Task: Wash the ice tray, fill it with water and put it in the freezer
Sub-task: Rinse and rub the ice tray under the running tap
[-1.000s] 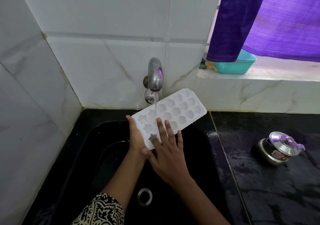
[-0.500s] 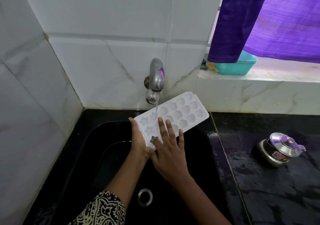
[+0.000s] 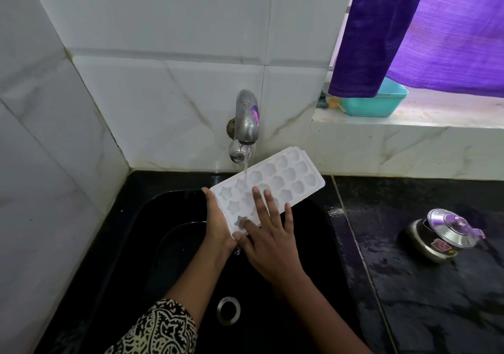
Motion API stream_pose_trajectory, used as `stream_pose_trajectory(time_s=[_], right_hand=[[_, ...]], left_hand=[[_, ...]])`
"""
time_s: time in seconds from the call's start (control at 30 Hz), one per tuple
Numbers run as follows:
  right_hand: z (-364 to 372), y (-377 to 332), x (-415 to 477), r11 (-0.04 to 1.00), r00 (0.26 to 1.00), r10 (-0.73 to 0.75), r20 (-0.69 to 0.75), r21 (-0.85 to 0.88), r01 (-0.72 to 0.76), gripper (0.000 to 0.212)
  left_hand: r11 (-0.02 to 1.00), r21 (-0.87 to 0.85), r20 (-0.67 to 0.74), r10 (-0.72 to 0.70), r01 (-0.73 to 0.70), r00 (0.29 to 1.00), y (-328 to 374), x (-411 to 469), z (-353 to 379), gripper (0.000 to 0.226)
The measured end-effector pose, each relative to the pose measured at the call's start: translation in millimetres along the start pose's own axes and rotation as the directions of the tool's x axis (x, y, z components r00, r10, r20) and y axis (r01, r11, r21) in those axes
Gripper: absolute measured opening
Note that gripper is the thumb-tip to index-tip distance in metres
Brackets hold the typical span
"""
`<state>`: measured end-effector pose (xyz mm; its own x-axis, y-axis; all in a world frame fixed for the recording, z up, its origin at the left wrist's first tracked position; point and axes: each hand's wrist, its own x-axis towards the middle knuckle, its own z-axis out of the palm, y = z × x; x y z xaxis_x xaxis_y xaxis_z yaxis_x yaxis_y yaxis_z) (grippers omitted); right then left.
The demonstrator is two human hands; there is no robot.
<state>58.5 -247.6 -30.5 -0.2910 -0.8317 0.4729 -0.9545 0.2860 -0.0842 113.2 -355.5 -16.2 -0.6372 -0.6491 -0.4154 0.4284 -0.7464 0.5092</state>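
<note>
— Head view: where was the ice tray (image 3: 275, 183)?
— Above the black sink (image 3: 163, 244), under the tap (image 3: 246, 119), its stream landing on the moulds.
— And the hands?
— Left hand (image 3: 218, 224) clasped the tray's near end; right hand (image 3: 268, 240) lay across it, fingers spread flat.

Both hands (image 3: 246, 233) hold the ice tray (image 3: 283, 179) under the running tap (image 3: 246, 119).
</note>
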Motion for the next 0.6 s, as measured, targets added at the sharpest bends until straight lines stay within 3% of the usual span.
stream_pose_trajectory(time_s=[0.17,0.6], right_hand=[[4.2,-7.7,-7.9,1.000,1.000,-0.002,0.011,0.003,0.002,0.043],[3.0,-0.7,1.2,1.000,0.999,0.018,0.030,-0.010,-0.017,0.037]], left_hand=[[0.999,-0.004,0.028,-0.041,0.041,0.999,-2.3,-0.3,-0.2,0.099],[1.000,0.014,-0.008,0.028,-0.028,1.000,0.8,2.4,2.9,0.094]])
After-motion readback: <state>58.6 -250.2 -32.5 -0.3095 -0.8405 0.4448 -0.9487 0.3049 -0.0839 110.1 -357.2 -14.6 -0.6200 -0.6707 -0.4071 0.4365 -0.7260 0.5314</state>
